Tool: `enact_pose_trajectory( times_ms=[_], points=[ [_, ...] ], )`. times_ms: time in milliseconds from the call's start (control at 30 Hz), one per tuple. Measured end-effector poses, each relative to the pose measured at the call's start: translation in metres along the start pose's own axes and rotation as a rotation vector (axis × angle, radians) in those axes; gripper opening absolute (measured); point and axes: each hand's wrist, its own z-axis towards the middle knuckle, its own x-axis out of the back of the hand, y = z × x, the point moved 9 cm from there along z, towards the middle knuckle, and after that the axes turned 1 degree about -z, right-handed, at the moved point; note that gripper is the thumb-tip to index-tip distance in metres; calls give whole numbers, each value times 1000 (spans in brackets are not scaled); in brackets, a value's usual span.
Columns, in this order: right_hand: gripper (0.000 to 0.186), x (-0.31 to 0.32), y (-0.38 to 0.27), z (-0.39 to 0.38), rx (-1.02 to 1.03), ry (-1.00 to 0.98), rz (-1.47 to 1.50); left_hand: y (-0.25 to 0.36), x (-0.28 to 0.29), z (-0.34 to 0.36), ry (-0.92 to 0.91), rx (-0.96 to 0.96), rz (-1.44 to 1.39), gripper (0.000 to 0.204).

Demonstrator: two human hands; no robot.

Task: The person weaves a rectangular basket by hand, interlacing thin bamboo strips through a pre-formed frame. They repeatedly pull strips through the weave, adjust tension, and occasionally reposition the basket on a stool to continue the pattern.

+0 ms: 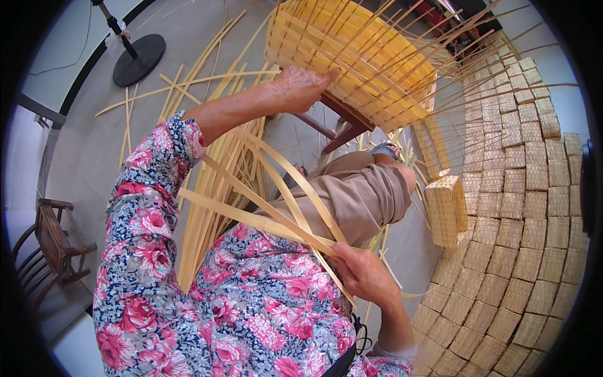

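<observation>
A half-woven yellow bamboo basket [352,56] lies tilted at the top centre, its long uprights sticking out loose to the upper right. My left hand [306,88] grips its near left edge, index finger pressed along the woven wall. Down by my lap, my right hand [365,271] is closed around several flat bamboo strips [276,223], which fan out toward the upper left across my thigh. Beneath the basket stands a dark reddish wooden stool [342,122], partly hidden by it.
Many loose bamboo strips [207,182] lie to the left of my legs. Stacked woven blocks [515,220] fill the right side, with a single woven box [447,210] beside my knee. A wooden chair [59,245] and a round black stand base [139,61] are at left.
</observation>
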Motion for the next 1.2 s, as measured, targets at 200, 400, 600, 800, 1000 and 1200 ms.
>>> enact_pose_trajectory(
  times_ms=[200,400,600,800,1000,1200],
  points=[
    [10,-1,2,4,4,-2,6,-12,-18,-6,-5,-13,-37,78],
    [11,-2,2,7,-10,5,4,-13,-21,-5,-20,-9,-43,79],
    [9,-3,3,8,-21,-5,-9,-14,-25,-3,-50,26,-26,80],
    [8,-5,6,10,8,-1,-10,-16,-28,-3,-3,4,-3,79],
    [7,-5,8,11,-1,-7,2,-19,-29,-6,-43,65,-25,78],
    [11,-4,1,1,-16,71,-129,4,-12,-16,-179,-103,-342,60]
  ],
)
